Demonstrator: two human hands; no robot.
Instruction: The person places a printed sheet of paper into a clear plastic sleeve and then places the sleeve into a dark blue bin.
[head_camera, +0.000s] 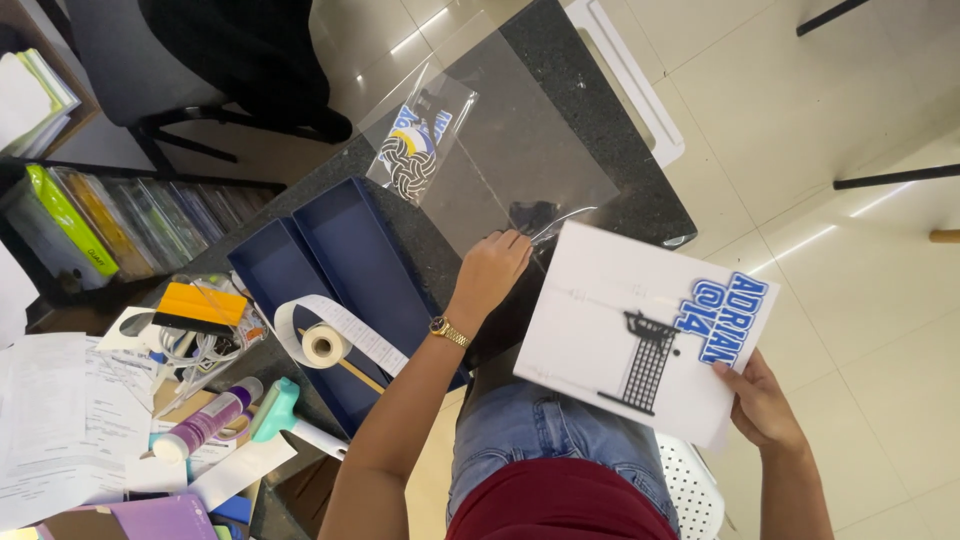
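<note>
I see my right hand (762, 405) pinching the corner of a white card (640, 335) with blue letters and a black net picture. My left hand (490, 272) is just beside the card, its fingers curled on the edge of a clear plastic sheet (520, 150) lying on the dark bench (640, 190). A blue box (345, 265) sits on the far side of my left hand from the card, with a tape roll (325, 345) resting on it.

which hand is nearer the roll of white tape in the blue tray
Left. The left hand is just right of the tape roll, on the clear sheet; the right hand holds the white card farther away.
</note>
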